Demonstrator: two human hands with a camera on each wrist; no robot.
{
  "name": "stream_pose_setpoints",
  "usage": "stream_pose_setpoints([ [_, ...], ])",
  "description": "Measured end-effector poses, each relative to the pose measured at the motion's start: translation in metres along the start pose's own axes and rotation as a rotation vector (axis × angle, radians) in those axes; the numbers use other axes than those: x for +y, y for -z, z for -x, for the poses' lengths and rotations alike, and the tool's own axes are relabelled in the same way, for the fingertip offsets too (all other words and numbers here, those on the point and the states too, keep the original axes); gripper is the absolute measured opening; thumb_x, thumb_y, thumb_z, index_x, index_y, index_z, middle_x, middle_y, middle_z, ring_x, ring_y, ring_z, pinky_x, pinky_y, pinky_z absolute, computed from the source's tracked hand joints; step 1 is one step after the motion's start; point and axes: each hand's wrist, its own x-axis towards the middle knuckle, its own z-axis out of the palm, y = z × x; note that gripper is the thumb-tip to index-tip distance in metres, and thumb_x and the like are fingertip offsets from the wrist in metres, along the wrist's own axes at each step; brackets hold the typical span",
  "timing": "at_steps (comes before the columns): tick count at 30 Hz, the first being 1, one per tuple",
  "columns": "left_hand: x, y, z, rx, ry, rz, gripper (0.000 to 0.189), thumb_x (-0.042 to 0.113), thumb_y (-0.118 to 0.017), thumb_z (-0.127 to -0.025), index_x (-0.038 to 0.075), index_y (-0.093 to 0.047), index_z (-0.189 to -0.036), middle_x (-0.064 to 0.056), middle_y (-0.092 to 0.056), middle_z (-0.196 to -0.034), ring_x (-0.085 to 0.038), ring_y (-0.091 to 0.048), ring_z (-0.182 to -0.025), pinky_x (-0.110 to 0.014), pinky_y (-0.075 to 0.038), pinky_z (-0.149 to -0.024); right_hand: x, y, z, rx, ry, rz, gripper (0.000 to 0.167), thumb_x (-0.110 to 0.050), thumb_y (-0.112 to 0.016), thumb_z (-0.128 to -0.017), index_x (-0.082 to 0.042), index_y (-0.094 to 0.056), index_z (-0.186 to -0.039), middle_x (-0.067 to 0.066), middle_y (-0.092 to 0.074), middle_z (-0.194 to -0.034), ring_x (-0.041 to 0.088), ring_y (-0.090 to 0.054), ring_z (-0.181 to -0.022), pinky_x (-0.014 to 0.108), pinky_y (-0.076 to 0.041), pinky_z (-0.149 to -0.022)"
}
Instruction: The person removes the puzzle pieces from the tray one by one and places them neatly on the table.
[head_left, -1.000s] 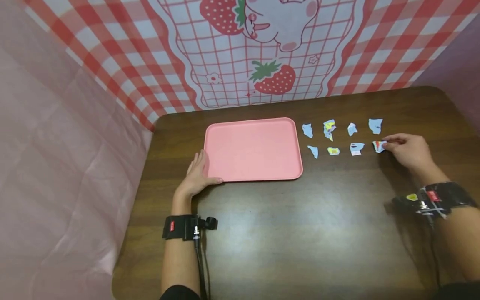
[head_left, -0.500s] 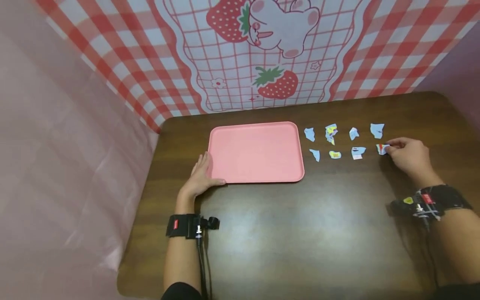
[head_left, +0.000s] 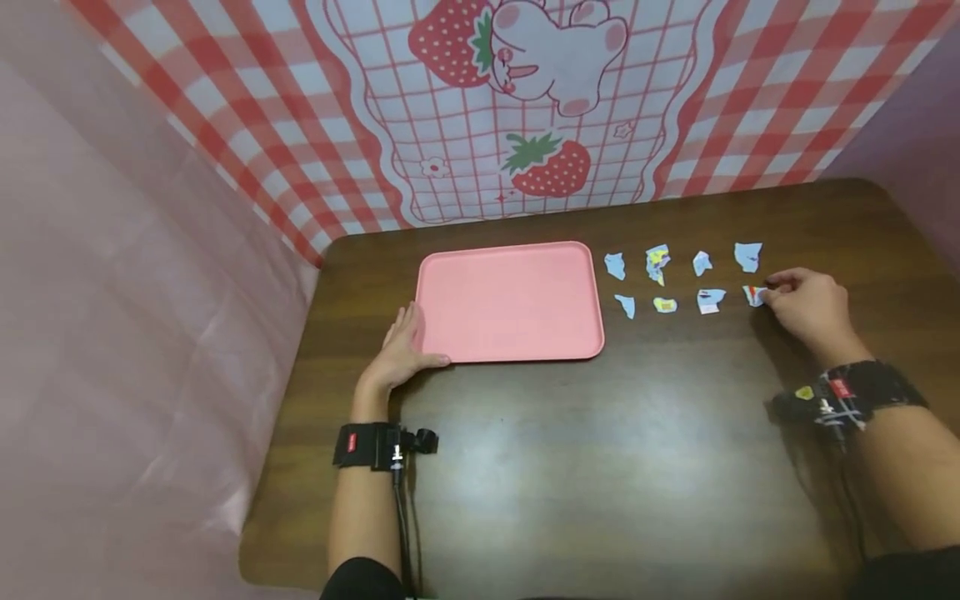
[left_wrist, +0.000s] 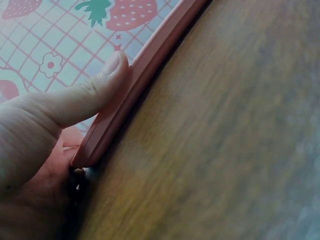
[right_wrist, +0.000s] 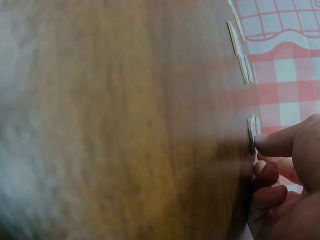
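A pink rectangular tray lies flat toward the back of the table. My left hand rests spread around its front left corner, fingers along the left side and thumb along the front rim. Up close in the left wrist view, the thumb presses lengthwise on the tray's outer edge. My right hand pinches a small light-blue puzzle piece with a red stripe at the right end of the front row. In the right wrist view, the thumb tip meets that thin piece, with the other fingers curled beside it.
Several irregular, mostly light-blue pieces lie in two rows right of the tray, among them a yellow one and a blue one. A red-and-white checked cloth hangs behind the wooden table. Cables trail from both wrist cameras.
The right hand and the red-striped piece have shifted only slightly, with the fingers staying on it. The left hand keeps its place at the tray corner; the head view has moved a little.
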Motion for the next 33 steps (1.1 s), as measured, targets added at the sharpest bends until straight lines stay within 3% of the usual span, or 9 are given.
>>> stream_pose_setpoints([
  [5, -0.008, 0.003, -0.009, 0.001, -0.005, -0.016, 0.119, 0.044, -0.079, -0.083, 0.002, 0.000, -0.161, -0.016, 0.003, -0.168, -0.029, 0.010, -0.154, -0.051, 0.001, -0.121, 0.003, -0.009, -0.005, -0.016, -0.073, -0.057, 0.047, -0.034, -0.062, -0.097, 0.007, -0.066, -0.121, 0.029, -0.068, -0.113, 0.037, -0.057, -0.097, 0.039, -0.038, -0.071],
  [10, -0.015, 0.012, -0.024, 0.032, 0.088, 0.051, 0.112, 0.050, -0.071, -0.090, 0.009, 0.005, -0.162, -0.014, 0.004, -0.168, -0.034, 0.006, -0.154, -0.059, -0.005, -0.120, -0.005, -0.017, -0.021, -0.058, -0.095, -0.142, 0.058, -0.043, -0.056, -0.099, 0.008, -0.060, -0.128, 0.033, -0.058, -0.128, 0.040, -0.052, -0.113, 0.038, -0.039, -0.079],
  [14, -0.014, 0.019, -0.046, 0.054, 0.110, 0.075, 0.108, 0.052, -0.067, -0.092, 0.013, 0.006, -0.162, -0.014, 0.004, -0.169, -0.034, 0.005, -0.154, -0.060, -0.006, -0.119, -0.011, -0.020, -0.039, -0.070, -0.085, -0.198, 0.063, -0.044, -0.054, -0.100, 0.010, -0.055, -0.133, 0.034, -0.054, -0.133, 0.043, -0.048, -0.121, 0.038, -0.037, -0.084],
  [20, -0.006, 0.019, -0.077, 0.059, 0.093, 0.076, 0.106, 0.056, -0.063, -0.093, 0.012, 0.004, -0.163, -0.014, 0.002, -0.169, -0.034, 0.006, -0.154, -0.060, -0.005, -0.119, -0.014, -0.021, -0.056, -0.048, -0.049, -0.222, 0.063, -0.040, -0.053, -0.101, 0.011, -0.051, -0.136, 0.036, -0.054, -0.131, 0.039, -0.050, -0.115, 0.034, -0.038, -0.081],
  [23, -0.006, 0.019, -0.087, 0.057, 0.109, 0.067, 0.104, 0.056, -0.062, -0.094, 0.012, 0.003, -0.163, -0.014, 0.003, -0.169, -0.033, 0.006, -0.154, -0.059, -0.005, -0.119, -0.020, -0.021, -0.060, -0.061, -0.011, -0.217, 0.063, -0.040, -0.052, -0.101, 0.011, -0.049, -0.138, 0.037, -0.053, -0.131, 0.042, -0.050, -0.115, 0.039, -0.040, -0.083],
  [28, -0.008, 0.017, -0.090, 0.049, 0.118, 0.079, 0.101, 0.055, -0.060, -0.095, 0.013, 0.000, -0.163, -0.011, 0.001, -0.169, -0.026, 0.008, -0.154, -0.055, -0.004, -0.121, -0.043, -0.018, -0.059, -0.080, 0.109, -0.165, 0.058, -0.036, -0.055, -0.101, 0.010, -0.050, -0.137, 0.038, -0.053, -0.127, 0.048, -0.051, -0.115, 0.051, -0.040, -0.087],
  [33, -0.013, 0.013, -0.088, 0.063, 0.089, 0.052, 0.098, 0.053, -0.060, -0.096, 0.008, -0.004, -0.163, -0.012, -0.004, -0.169, -0.028, 0.007, -0.154, -0.054, -0.004, -0.121, -0.076, -0.019, -0.054, -0.073, 0.250, -0.116, 0.047, -0.027, -0.062, -0.098, 0.008, -0.057, -0.129, 0.032, -0.054, -0.117, 0.043, -0.050, -0.107, 0.050, -0.040, -0.081],
])
